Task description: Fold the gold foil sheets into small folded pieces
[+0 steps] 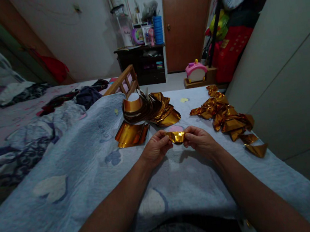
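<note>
A small folded piece of shiny gold foil paper (177, 137) is stretched between my two hands, just above the blue cloth. My left hand (157, 146) pinches its left end between thumb and fingers. On the other side, my right hand (199, 139) grips the right end in the same way. Beyond my left hand lies a fanned stack of gold foil sheets (167, 119), some curled. To the right of my right hand is a heap of folded gold foil pieces (228, 117), boat-like in shape.
A light blue quilted cloth (97, 201) with heart shapes covers the surface before me. Clothes and bedding (44, 127) lie on a bed at left. A pale cabinet panel (290, 93) borders the right side. A pink toy (196, 71) stands beyond the far edge.
</note>
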`<state>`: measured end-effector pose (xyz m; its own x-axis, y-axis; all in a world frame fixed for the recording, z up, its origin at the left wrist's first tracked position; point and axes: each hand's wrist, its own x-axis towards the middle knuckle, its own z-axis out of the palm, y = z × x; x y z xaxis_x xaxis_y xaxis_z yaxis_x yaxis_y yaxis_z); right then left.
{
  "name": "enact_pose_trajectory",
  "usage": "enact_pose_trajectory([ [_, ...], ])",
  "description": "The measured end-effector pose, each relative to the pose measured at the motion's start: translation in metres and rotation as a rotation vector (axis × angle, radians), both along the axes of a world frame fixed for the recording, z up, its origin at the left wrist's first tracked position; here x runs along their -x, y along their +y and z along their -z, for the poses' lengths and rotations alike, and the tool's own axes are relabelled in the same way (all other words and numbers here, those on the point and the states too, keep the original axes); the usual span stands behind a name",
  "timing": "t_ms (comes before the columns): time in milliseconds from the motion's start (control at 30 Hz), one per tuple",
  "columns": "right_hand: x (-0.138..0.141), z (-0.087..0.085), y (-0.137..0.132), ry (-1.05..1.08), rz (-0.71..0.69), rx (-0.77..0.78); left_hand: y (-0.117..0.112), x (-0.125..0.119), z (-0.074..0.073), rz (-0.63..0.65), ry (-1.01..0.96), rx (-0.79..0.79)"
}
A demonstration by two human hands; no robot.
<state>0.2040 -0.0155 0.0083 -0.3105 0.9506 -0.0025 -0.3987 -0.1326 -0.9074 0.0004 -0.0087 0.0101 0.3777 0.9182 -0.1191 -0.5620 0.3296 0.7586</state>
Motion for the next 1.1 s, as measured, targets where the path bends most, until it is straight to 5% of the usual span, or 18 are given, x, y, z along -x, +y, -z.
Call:
enact_pose_trajectory([
  [833,0.001,-0.004,-0.002,0.019,0.017,0.002,-0.001,0.002,-0.007,0.037,0.019,-0.014],
  [967,0.0,-0.005,-0.002,0.03,0.068,0.029,-0.001,0.003,-0.009,0.027,0.119,-0.131],
  [1100,-0.002,-0.003,0.002,0.019,0.182,0.043,0.0,0.006,-0.01,-0.078,0.377,-0.41],
])
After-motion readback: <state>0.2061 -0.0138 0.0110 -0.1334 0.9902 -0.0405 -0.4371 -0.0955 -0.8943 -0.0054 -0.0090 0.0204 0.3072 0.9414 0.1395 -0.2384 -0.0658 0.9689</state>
